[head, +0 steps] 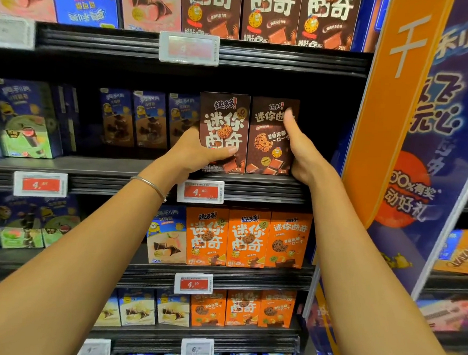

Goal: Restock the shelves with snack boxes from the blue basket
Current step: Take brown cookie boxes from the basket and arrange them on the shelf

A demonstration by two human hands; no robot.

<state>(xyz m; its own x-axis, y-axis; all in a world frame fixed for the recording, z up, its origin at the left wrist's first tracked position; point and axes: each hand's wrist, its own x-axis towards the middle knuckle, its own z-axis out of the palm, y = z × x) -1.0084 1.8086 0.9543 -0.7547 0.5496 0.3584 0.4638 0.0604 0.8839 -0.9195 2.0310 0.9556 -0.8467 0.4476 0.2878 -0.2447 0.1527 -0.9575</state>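
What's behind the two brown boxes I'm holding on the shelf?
The shelf is dark to the right of the boxes. The left box, in the left hand, and the right box, in the right hand, cover whatever stands directly behind them.
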